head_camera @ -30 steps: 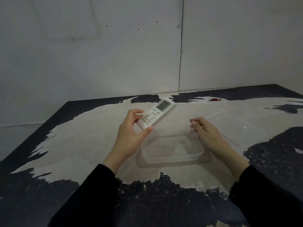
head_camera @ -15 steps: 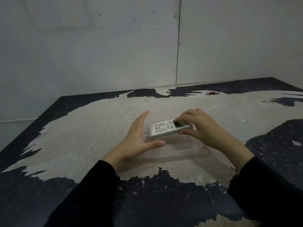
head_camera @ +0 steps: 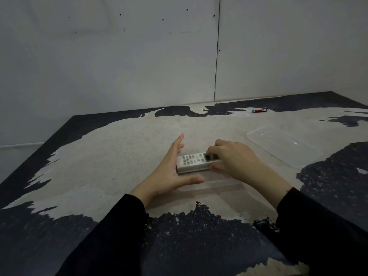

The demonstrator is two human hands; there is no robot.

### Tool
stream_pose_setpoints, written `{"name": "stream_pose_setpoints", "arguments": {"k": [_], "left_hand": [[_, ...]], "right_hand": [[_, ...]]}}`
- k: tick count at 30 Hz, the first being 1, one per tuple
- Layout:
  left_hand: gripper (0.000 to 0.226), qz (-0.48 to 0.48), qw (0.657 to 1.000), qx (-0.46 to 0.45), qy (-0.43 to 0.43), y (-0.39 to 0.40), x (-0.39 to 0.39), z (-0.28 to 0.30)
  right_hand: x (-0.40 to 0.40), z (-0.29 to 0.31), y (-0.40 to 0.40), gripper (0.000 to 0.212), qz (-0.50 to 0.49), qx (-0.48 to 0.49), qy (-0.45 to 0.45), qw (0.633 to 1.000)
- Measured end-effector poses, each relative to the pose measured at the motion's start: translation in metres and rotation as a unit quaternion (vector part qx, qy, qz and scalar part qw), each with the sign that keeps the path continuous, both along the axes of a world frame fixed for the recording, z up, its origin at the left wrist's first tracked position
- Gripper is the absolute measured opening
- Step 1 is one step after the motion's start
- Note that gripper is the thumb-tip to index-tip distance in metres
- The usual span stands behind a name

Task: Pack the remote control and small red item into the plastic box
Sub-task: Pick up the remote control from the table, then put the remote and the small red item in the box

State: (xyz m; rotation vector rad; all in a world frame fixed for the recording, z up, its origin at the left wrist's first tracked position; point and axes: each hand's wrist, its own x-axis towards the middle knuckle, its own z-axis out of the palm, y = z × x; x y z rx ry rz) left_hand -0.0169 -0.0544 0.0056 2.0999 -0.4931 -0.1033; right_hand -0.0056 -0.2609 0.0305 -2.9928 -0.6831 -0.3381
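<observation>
The white remote control (head_camera: 194,161) lies crosswise in the clear plastic box (head_camera: 217,184) at the middle of the table, buttons up. My right hand (head_camera: 233,160) grips its display end, fingers over the top and thumb at the near side. My left hand (head_camera: 173,172) is spread open against the box's left end, thumb along its near rim, touching the remote's left tip. The small red item (head_camera: 259,110), a slim red stick with a metal tip, lies far back on the right near the wall.
The box's clear lid (head_camera: 282,146) lies flat to the right of my right hand. The table (head_camera: 111,156) has a worn pale top with dark patches, and a grey wall stands right behind it. Its left edge runs diagonally.
The remote passed from my left hand to my right, turned crosswise and came down into the box. My left hand let go and spread against the box's left end.
</observation>
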Motion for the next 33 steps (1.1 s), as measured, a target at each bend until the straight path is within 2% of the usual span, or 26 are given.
{"name": "stream_pose_setpoints", "arguments": {"k": [2, 5, 6, 7, 9, 12, 14, 16, 18, 22, 29, 31, 33], "left_hand": [[0.095, -0.001, 0.999, -0.041, 0.008, 0.000, 0.000, -0.001], [0.058, 0.046, 0.987, -0.146, 0.053, 0.004, 0.004, -0.001], [0.049, 0.070, 0.984, -0.156, 0.045, 0.006, 0.009, -0.002], [0.041, 0.094, 0.985, -0.144, 0.019, 0.011, 0.016, -0.003], [0.029, 0.126, 0.988, -0.046, -0.076, 0.020, 0.036, -0.003], [0.026, 0.122, 0.969, 0.126, -0.174, 0.027, 0.073, -0.001], [0.027, 0.119, 0.961, 0.174, -0.178, 0.029, 0.091, -0.002], [0.027, 0.113, 0.961, 0.190, -0.169, 0.026, 0.099, -0.006], [0.029, 0.111, 0.960, 0.195, -0.166, 0.025, 0.101, -0.013], [0.029, 0.119, 0.958, 0.188, -0.179, 0.025, 0.102, -0.018], [0.029, 0.118, 0.956, 0.197, -0.181, 0.027, 0.103, -0.022], [0.030, 0.122, 0.957, 0.197, -0.174, 0.027, 0.103, -0.022], [0.030, 0.120, 0.959, 0.196, -0.164, 0.027, 0.100, -0.021]], "right_hand": [[0.000, 0.002, -0.003, 0.039, 0.008, 0.017, -0.012, 1.000], [0.005, 0.013, -0.019, 0.034, 0.002, 0.148, 0.012, 0.989], [0.013, 0.017, -0.028, 0.029, -0.006, 0.186, 0.012, 0.982], [0.023, 0.020, -0.037, 0.023, -0.016, 0.217, 0.005, 0.976], [0.051, 0.020, -0.061, 0.016, -0.049, 0.261, -0.009, 0.964], [0.104, 0.010, -0.100, 0.021, -0.125, 0.238, 0.006, 0.963], [0.139, -0.002, -0.125, 0.035, -0.172, 0.191, 0.026, 0.966], [0.168, -0.013, -0.147, 0.047, -0.214, 0.162, 0.041, 0.962], [0.190, -0.020, -0.160, 0.050, -0.224, 0.143, 0.050, 0.963], [0.217, -0.023, -0.169, 0.038, -0.225, 0.125, 0.035, 0.966], [0.221, -0.017, -0.173, 0.026, -0.200, 0.014, -0.017, 0.980], [0.210, -0.013, -0.169, 0.023, -0.182, 0.041, -0.050, 0.981], [0.192, -0.004, -0.159, 0.018, -0.149, 0.148, -0.086, 0.974]]}}
